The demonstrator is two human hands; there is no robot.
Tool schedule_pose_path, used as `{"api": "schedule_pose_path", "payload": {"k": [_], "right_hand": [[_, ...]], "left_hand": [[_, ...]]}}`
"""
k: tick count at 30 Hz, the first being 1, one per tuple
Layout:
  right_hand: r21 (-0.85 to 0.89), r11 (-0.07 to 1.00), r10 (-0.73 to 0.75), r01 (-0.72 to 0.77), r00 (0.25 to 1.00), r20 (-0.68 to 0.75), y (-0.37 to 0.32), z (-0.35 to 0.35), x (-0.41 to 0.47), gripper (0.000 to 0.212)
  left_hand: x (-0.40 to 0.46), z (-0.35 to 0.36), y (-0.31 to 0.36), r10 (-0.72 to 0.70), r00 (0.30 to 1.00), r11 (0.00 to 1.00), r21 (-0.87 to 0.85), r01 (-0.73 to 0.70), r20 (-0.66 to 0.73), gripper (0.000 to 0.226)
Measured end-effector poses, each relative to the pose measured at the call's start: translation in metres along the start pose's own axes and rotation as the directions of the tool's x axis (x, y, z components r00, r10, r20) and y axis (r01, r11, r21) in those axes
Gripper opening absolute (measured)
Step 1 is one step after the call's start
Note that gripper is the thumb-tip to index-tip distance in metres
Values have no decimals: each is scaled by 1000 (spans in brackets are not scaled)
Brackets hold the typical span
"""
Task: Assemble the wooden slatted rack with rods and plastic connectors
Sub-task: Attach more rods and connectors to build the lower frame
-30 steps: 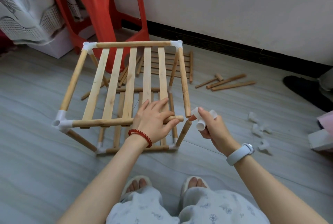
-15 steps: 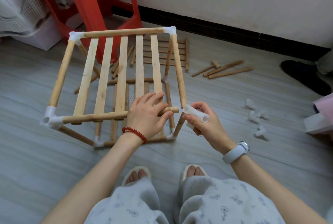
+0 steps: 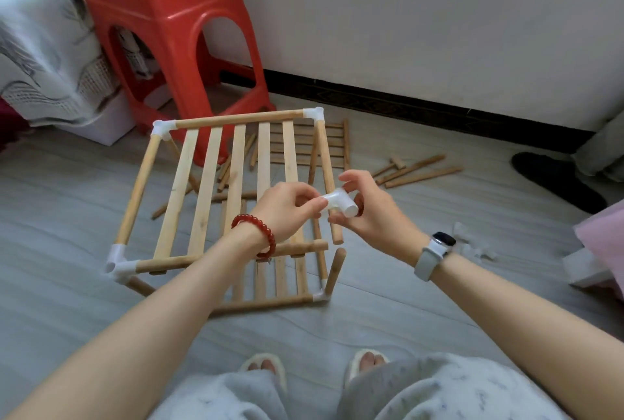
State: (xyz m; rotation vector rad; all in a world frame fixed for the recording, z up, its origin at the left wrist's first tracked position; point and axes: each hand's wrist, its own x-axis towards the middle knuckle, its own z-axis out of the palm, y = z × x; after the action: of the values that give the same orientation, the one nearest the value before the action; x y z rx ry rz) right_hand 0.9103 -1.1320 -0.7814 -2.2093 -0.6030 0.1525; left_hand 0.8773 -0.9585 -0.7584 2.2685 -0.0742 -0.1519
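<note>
Both hands have lifted off the front rod; left hand (image 3: 287, 208) and right hand (image 3: 368, 208) now pinch one white connector (image 3: 339, 204) above the rack (image 3: 219, 203) at centre frame. Rack's near-right corner stands unjoined. Loose rods (image 3: 420, 171) lie at two o'clock, red stool (image 3: 169, 31) at eleven.

You are sitting in a home room, with a red plastic stool (image 3: 169, 38) and draped bedding (image 3: 40, 48) showing at upper left.
</note>
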Motion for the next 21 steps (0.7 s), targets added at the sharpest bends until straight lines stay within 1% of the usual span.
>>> {"api": "schedule_pose_path", "payload": {"k": [2,3,5,7,8,9,11,14,17,19,21], "right_hand": [[31,998,58,-62,992,116,-14,-14,11,67],[72,991,98,-114,977,189,-20,-20,13,65],[183,962,142,-202,945,296,-26,-28,15,49],[285,922,175,-262,939,296,-28,-26,11,32],[336,893,213,-300,938,272,-28,-22,7,29],[381,861,258,-337,935,243,-26,-18,3,30],[418,824,316,-382,923,221,-22,-12,-5,39],[395,815,338,-425,901,274,-15,-10,-15,54],[333,843,332,-422,896,296,-9,-11,-16,65],[296,868,323,-398,906,274,-7,-8,-16,69],[247,906,292,-345,929,225,-6,-3,-17,70]], "left_hand": [[4,-7,8,-21,999,1000,15,22,-44,22],[4,-9,12,-37,998,999,20,38,-54,23],[2,-10,17,-66,995,998,-15,65,-76,25],[-3,-5,20,-93,990,991,-102,82,-110,23],[-7,0,19,-107,987,984,-155,88,-121,21],[-11,4,18,-116,986,977,-192,91,-124,18],[-15,13,12,-117,988,978,-187,97,-98,15],[-15,18,3,-121,993,984,-133,121,6,13],[-13,21,-3,-115,991,990,-77,120,65,14],[-12,23,-6,-108,993,992,-54,111,57,16],[-12,23,-8,-83,996,996,-11,83,46,16]]}}
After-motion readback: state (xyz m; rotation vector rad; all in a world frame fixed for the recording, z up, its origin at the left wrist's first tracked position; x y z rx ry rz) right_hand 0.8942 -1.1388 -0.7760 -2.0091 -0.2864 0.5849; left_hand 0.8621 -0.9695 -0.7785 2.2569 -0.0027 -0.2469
